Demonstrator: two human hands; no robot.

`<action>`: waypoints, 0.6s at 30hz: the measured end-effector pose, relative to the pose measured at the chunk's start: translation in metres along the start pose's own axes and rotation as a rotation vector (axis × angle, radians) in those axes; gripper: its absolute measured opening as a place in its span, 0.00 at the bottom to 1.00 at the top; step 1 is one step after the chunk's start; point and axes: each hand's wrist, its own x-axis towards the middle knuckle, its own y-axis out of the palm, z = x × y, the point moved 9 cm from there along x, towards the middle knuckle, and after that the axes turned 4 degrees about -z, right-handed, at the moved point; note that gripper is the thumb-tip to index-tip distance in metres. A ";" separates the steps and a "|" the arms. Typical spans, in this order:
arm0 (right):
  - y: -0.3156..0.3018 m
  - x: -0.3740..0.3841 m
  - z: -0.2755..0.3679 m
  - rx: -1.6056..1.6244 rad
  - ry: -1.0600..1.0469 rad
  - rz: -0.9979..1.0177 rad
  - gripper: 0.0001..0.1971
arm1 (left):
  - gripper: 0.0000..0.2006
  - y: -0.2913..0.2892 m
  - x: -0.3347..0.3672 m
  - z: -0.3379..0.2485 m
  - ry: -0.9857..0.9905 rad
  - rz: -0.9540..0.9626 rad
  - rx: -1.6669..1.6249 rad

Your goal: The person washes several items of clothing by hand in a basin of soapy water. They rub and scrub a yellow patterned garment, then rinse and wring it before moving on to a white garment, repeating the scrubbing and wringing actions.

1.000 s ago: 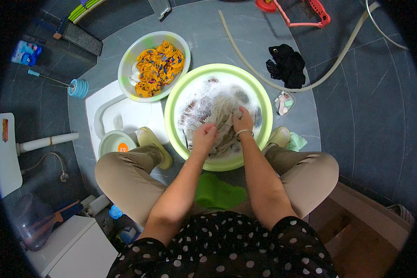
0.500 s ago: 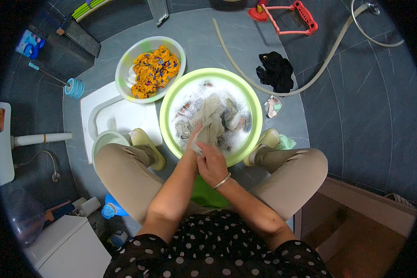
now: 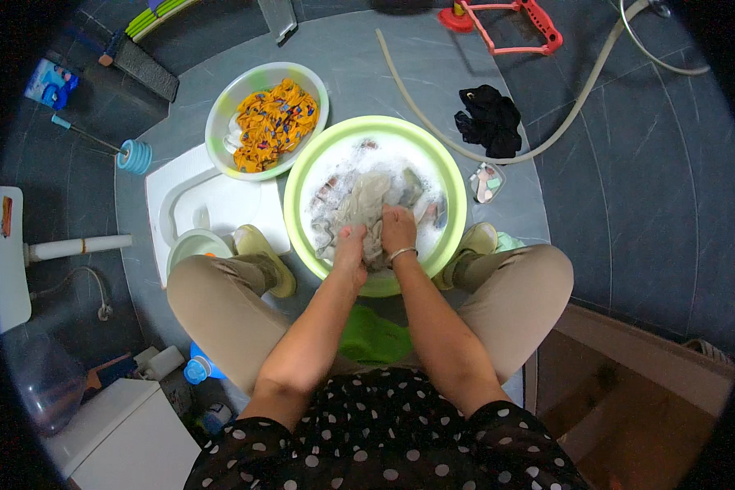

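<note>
Between my feet stands a light green basin [image 3: 456, 184] of white suds, with dark and grey clothes partly sunk in it. A wet beige-grey garment [image 3: 369, 194] lies bunched in the suds at the basin's near middle. My left hand [image 3: 350, 245] is closed on the garment's left side. Just to its right, my right hand [image 3: 398, 229], with a bracelet at the wrist, grips the same cloth. Both hands are over the near rim. The garment's lower part hangs between them; its exact kind I cannot make out.
A pale basin [image 3: 213, 135] with an orange patterned cloth [image 3: 276, 122] stands far left, by the white squat toilet [image 3: 245, 200]. Black clothing [image 3: 490, 121], a hose [image 3: 580, 106] and a small soap tray [image 3: 487, 183] lie to the right. A small pail [image 3: 189, 242] is beside my left knee.
My hands were crossed close together on the garment; now they are apart, side by side. The right hand has moved up and right, and the cloth is bunched lower in the suds.
</note>
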 end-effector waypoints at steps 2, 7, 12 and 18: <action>0.002 -0.009 0.040 0.068 -0.076 0.264 0.12 | 0.19 0.002 -0.007 0.008 -0.145 0.058 -0.091; -0.042 -0.049 0.088 0.249 0.032 0.293 0.14 | 0.30 0.035 -0.032 -0.015 -0.334 0.343 -0.193; -0.055 -0.068 0.117 0.280 -0.099 0.348 0.14 | 0.26 0.014 -0.010 -0.007 -0.214 0.207 0.002; -0.009 -0.029 0.064 0.065 0.129 0.314 0.16 | 0.20 -0.006 0.016 -0.011 0.100 0.174 0.498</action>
